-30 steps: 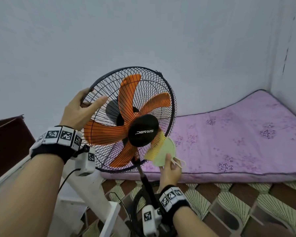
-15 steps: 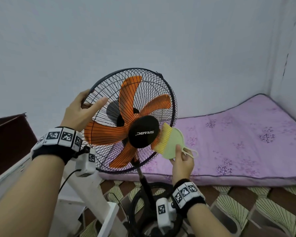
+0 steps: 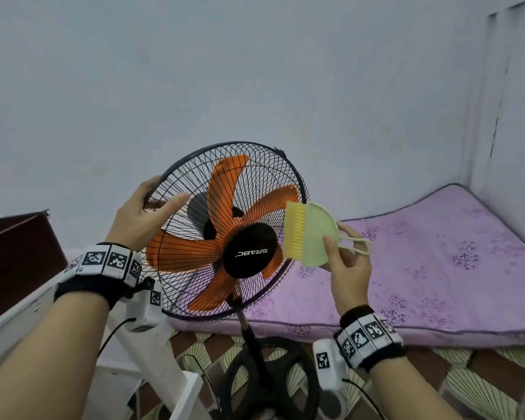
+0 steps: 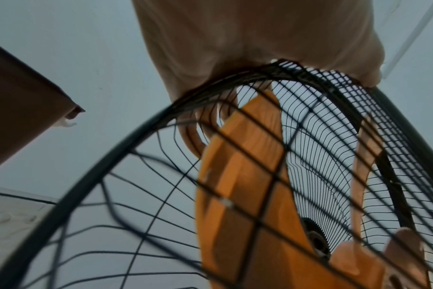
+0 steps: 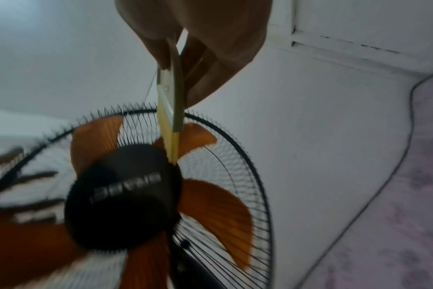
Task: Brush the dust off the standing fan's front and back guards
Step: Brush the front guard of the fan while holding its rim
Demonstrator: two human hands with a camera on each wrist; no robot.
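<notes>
A standing fan point(image 3: 249, 253) with orange blades and black wire guards stands in front of me, its black hub facing me. My left hand point(image 3: 143, 213) grips the guard's rim at the upper left, thumb on the front wires and fingers behind point(image 4: 235, 64). My right hand point(image 3: 346, 265) pinches a pale green half-round brush point(image 3: 312, 234) with yellow bristles point(image 3: 294, 230). The bristles touch the front guard's right side, just right of the hub point(image 5: 172, 144). In the right wrist view the fan point(image 5: 126, 195) is blurred.
A purple flowered mattress point(image 3: 422, 262) lies on the floor to the right, against the wall. The fan's black round base point(image 3: 267, 386) stands on patterned flooring. A white frame point(image 3: 152, 359) and a dark brown box point(image 3: 15, 256) are at the left.
My right hand has carried the brush up along the front guard's right side, from below the hub to level with it. The left hand has kept its grip on the rim.
</notes>
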